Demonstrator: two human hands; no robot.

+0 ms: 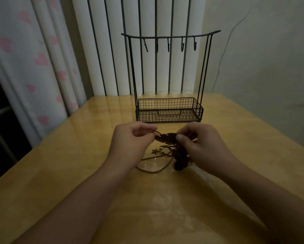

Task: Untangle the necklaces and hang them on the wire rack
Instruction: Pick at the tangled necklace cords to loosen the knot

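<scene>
Fingertips of both hands pinch the tangle: left hand (130, 140) has thumb and forefinger closed on a thin brown cord loop at the left tip of a dark leaf-shaped pendant (166, 137); right hand (198, 143) has fingers curled over the pendant's right end, thumb on top. Pendant held lifted, roughly level, between the two hands.

Rest of the necklaces (167, 154) hangs and trails beneath: brown cords looping onto the wooden table (59, 173), a small star charm (154, 151) with pale beads beside it, and a second dark pendant (180, 162) lying on the table under the right hand. How many necklaces, cannot tell; cords cross in dim light.

Wire rack (168, 76) stands upright just beyond the hands, mesh basket at base, top bar with five hooks (168, 45), all bare. Nothing hung yet, so judged early: untangling step.

Behind: striped white panel, heart-print curtain (33, 59) on left, plain wall on right.

Risks, as judged:
- pulling hands apart with cords crossed likely tightens the knot
- thin cord could slip from the left pinch, dropping the pendant back into the pile
- charm and beads may snag on a loop while being drawn through
- rack close ahead; a reaching hand or dragged cord could tip it.
</scene>
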